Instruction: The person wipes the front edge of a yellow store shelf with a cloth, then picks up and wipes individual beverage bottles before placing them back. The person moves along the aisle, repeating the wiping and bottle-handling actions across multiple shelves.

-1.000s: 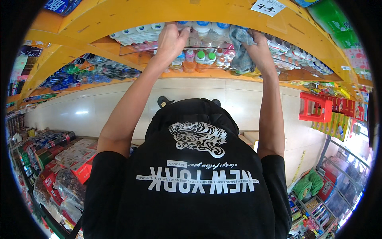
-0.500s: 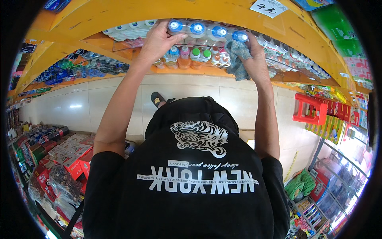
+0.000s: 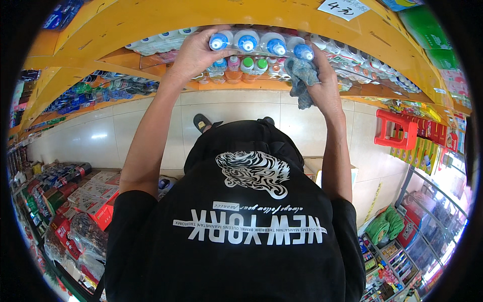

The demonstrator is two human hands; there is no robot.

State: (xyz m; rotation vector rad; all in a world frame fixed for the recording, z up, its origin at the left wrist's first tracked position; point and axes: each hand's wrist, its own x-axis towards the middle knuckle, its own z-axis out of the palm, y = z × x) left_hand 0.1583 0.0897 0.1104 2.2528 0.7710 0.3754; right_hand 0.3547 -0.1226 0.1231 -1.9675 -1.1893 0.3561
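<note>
A row of clear bottles (image 3: 247, 43) with blue caps and white tips stands side by side at the front of the shelf. My left hand (image 3: 195, 56) is closed around the leftmost bottle, thumb on the near side. At the other end, my right hand (image 3: 324, 80) has its fingers on the outer side of the rightmost bottle (image 3: 303, 51). A crumpled grey-blue cloth (image 3: 302, 83) hangs from that same hand, below the bottle's cap. Parts of the fingers on both hands are hidden behind the bottles.
The yellow shelf edge (image 3: 201, 14) curves above my hands, with a white price card (image 3: 343, 7) on it. Lower shelves hold green-capped bottles (image 3: 254, 64) and other drinks. A red plastic stool (image 3: 395, 130) stands right on the tiled floor; red-and-white boxes (image 3: 93, 196) are stacked left.
The row of bottles tilts slightly, so the caps lean more toward me. Both hands keep their hold, and the cloth has shifted slightly downward with my right hand.
</note>
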